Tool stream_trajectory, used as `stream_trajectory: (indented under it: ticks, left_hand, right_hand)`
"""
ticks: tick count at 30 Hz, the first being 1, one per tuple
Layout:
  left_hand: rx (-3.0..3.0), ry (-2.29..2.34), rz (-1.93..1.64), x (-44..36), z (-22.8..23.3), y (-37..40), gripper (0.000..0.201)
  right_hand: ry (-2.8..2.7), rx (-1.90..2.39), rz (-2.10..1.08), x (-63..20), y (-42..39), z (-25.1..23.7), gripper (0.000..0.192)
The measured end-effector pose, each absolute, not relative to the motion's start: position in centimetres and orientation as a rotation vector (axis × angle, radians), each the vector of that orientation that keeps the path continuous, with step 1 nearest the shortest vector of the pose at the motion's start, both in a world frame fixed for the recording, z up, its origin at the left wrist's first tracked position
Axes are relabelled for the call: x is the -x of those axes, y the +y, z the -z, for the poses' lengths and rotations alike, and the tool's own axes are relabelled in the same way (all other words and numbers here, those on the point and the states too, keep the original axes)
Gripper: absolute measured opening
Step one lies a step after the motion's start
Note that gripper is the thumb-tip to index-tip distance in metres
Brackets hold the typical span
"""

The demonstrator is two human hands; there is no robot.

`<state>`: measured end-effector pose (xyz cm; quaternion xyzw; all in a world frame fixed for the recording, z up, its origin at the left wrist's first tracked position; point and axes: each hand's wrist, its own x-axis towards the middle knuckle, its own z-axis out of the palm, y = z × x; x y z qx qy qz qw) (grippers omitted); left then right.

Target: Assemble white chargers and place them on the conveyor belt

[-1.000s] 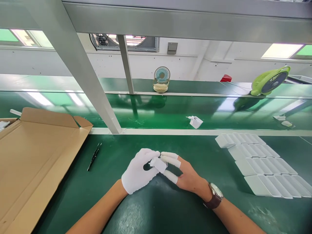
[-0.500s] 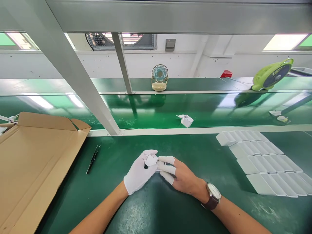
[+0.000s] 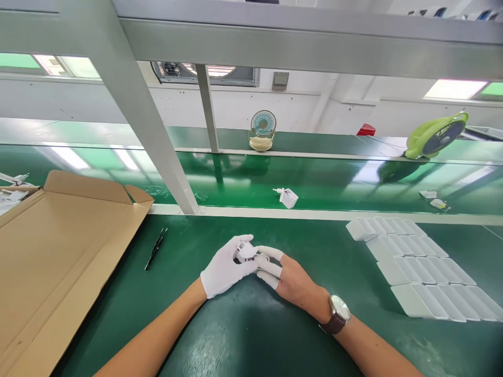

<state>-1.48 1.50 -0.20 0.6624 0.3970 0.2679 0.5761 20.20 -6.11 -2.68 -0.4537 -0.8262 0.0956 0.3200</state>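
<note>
Dark green matte workbench surface [image 3: 251,335], bounded on its far side by a pale metal rail [image 3: 314,213].

- Flat open brown cardboard carton [image 3: 58,262]: far to the left of the rail's middle, flaps spread.
- Slim black tweezers [image 3: 155,248]: just near of the rail, beside the carton's right flap.
- Rows of white rectangular plastic blocks [image 3: 420,272]: near side of the rail, at its right end.

Glossy green conveyor belt [image 3: 236,180], beyond the rail.

- Small white plug-like part [image 3: 288,197]: just past the rail, mid-length.
</note>
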Motion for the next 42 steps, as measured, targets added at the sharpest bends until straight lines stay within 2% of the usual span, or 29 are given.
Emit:
stream_trajectory:
  ticks: [2, 5, 11, 16, 20, 21, 24, 26, 29, 36, 42]
  left_hand:
    - [-1.571, 0.885, -0.705, 1.9, 0.1, 1.9, 0.068]
    - [-1.535, 0.832, -0.857, 2.7, -0.3, 2.6, 0.058]
    - [-1.448, 0.816, -1.013, 3.8, -0.5, 3.0, 0.062]
    - [-1.581, 0.879, -1.028, 3.6, -0.9, 2.2, 0.058]
    - [-1.916, 0.927, -0.87, 2.4, -1.4, 1.1, 0.067]
    - [-1.984, 0.924, -0.859, 2.1, -1.4, 0.9, 0.063]
    - [-2.062, 0.976, -0.881, 1.7, -1.1, 0.7, 0.034]
    - [-2.043, 1.022, -0.872, 1.8, -0.9, 0.8, 0.024]
    - [-1.997, 1.042, -0.831, 2.0, -0.8, 0.9, 0.024]
    - [-2.008, 1.018, -0.832, 2.0, -1.0, 1.1, 0.023]
    - [-1.997, 1.022, -0.826, 2.2, -1.0, 1.1, 0.022]
  right_hand:
    - [-2.21, 1.165, -0.162, -20.2, -6.1, 3.1, 0.044]
    - [-2.222, 1.161, -0.149, -20.1, -5.9, 3.0, 0.045]
    - [-2.074, 1.148, -0.053, -19.7, -5.4, -0.5, 0.044]
    - [-2.074, 1.132, -0.215, -19.2, -5.3, -0.5, 0.039]
    - [-2.173, 1.17, -0.339, -19.0, -5.4, 1.1, 0.037]
    - [-2.173, 1.188, -0.335, -19.0, -5.5, 1.3, 0.036]
    - [-2.158, 1.222, -0.35, -19.0, -5.7, 1.6, 0.037]
    - [-2.077, 1.285, -0.423, -19.1, -5.8, 1.8, 0.044]
    - [-1.959, 1.352, -0.481, -19.1, -5.9, 2.4, 0.061]
    - [-2.153, 1.332, -0.204, -19.2, -5.9, 2.3, 0.041]
    - [-1.976, 1.257, -0.235, -19.8, -6.0, 1.9, 0.048]
